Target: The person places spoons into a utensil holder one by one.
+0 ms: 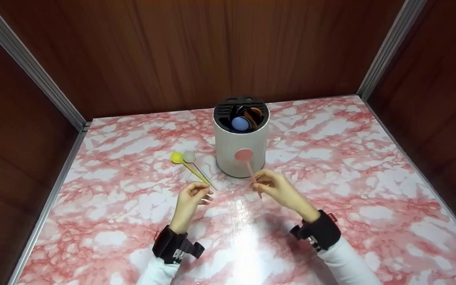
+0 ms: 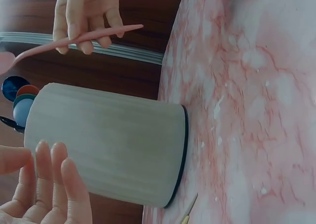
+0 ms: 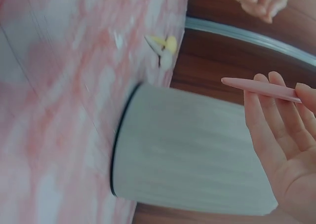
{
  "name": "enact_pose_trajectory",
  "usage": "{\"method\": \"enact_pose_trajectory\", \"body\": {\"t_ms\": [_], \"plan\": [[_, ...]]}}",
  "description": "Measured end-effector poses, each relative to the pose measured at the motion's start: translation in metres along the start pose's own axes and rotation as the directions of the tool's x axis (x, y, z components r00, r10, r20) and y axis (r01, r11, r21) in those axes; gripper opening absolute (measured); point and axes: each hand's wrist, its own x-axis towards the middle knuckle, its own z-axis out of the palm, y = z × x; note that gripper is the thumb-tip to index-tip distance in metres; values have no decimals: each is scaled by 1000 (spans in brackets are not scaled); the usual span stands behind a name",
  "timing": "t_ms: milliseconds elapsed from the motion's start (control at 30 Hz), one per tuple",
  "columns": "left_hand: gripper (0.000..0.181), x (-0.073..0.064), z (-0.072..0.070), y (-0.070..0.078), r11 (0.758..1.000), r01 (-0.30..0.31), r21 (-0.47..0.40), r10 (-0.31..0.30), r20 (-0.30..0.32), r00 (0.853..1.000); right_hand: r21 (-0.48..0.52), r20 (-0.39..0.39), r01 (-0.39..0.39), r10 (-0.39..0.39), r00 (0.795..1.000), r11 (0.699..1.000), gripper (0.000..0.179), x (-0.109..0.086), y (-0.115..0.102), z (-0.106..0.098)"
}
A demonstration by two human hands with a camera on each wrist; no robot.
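Observation:
My right hand pinches the handle of a pink spoon between thumb and fingers, its round head pointing up in front of a white cylindrical holder. In the right wrist view, the pink handle lies across the fingers. My left hand is loosely bent and holds nothing; the left wrist view shows its fingers apart from the holder. Just beyond it in the head view, a yellow spoon and a grey-white spoon lie side by side on the table.
The holder has a black slotted top and contains several utensils, among them a blue round head. The table has a pink-and-white marbled surface. Brown wood-look panels stand behind and at both sides, with metal corner posts.

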Motion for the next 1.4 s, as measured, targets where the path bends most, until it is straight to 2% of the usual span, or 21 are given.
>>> {"method": "enact_pose_trajectory", "body": {"t_ms": [367,500,733,900,1133,1400], "plan": [[10,-9,-14,0,999,21,24,-20,-47,999,-77,-113,61,-69,991,995,17,9,-15,-27],[12,-10,-18,-1,999,19,46,-16,-63,998,-89,-174,44,-59,983,995,13,10,-21,-33],[12,-10,-22,-2,998,27,58,-22,-79,997,-80,-327,40,-64,943,996,17,16,-30,-39],[10,-13,-24,-1,998,36,61,-30,-92,995,-77,-394,69,-94,914,995,18,24,-37,-47],[15,-16,-27,-1,998,43,55,-38,-95,995,-131,-437,76,-127,890,988,17,39,-50,-60],[14,-17,-29,-1,998,41,56,-35,-99,994,-189,-431,64,-141,891,980,18,57,-63,-69]]}}
